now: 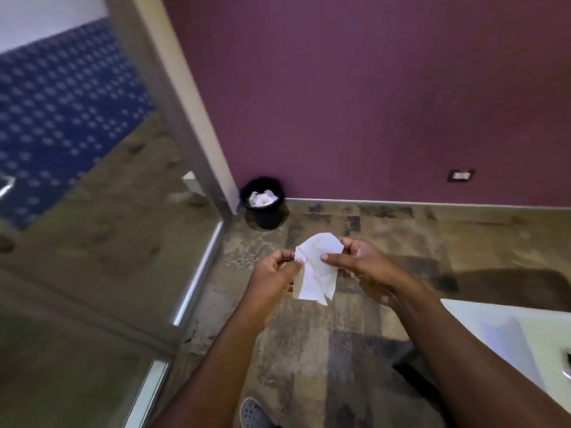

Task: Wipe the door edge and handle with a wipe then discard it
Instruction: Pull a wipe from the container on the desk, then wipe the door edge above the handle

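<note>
Both hands, left (pixel 275 273) and right (pixel 360 262), pinch wipe (pixel 316 270); spread it flat before door edge (pixel 185 97).

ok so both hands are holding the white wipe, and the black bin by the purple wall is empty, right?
Not empty. The head view shows the black bin already has crumpled white paper in it. The rest holds: left hand and right hand both hold the white wipe, and the bin stands by the purple wall.
</note>
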A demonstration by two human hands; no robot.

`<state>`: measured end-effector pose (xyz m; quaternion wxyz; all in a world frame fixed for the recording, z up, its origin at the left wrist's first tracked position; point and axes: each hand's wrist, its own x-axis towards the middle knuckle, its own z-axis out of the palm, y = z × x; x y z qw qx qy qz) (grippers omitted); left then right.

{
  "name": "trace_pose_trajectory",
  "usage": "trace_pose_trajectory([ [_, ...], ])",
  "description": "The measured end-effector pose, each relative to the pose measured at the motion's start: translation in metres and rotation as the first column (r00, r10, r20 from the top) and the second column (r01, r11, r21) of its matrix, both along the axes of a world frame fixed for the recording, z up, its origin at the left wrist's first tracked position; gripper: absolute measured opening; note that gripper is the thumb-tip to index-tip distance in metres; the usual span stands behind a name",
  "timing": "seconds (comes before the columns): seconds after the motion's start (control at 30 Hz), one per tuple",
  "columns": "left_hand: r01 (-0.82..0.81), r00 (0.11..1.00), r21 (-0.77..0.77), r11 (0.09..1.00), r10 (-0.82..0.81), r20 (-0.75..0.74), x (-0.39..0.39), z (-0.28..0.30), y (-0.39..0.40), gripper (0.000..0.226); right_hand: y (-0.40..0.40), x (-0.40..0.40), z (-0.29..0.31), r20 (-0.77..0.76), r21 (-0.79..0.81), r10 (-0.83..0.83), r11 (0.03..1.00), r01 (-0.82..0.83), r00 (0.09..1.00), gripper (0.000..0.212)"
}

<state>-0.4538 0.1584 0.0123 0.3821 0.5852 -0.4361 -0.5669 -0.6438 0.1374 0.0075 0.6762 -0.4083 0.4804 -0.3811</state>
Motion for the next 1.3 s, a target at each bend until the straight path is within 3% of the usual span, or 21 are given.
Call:
trace_pose_trajectory([
  [0.2,-0.260,0.965,0.009,0.965,0.261,-0.039,0.108,0.006,-0.004,0.017,-0.034,0.126,0.006,0.029,0.027,0.162,0.986,-0.163,0.986,0.022],
  [0.43,-0.483,0.872,-0.033,0.875,0.478,-0.106,0.231,0.011,-0.009,0.009,-0.057,0.266,0.019,-0.079,-0.107,0.402,0.906,-0.409,0.912,0.030],
  [0.57,-0.588,0.809,-0.069,0.806,0.585,-0.066,0.298,0.010,-0.010,0.006,-0.073,0.341,0.027,-0.082,-0.123,0.456,0.878,-0.463,0.886,0.026],
  [0.93,-0.736,0.646,-0.233,0.636,0.762,0.038,0.431,0.040,-0.014,0.007,-0.107,0.495,0.040,-0.074,-0.180,0.619,0.763,-0.621,0.782,0.024],
  [1.1,-0.777,0.571,-0.287,0.560,0.820,0.053,0.465,0.066,-0.033,0.006,-0.133,0.538,0.056,0.038,-0.167,0.659,0.746,-0.645,0.752,0.023],
  [1.3,-0.773,0.442,-0.438,0.458,0.885,0.146,0.502,0.118,-0.070,0.005,-0.178,0.582,0.106,0.186,-0.284,0.692,0.717,-0.636,0.698,0.025],
])
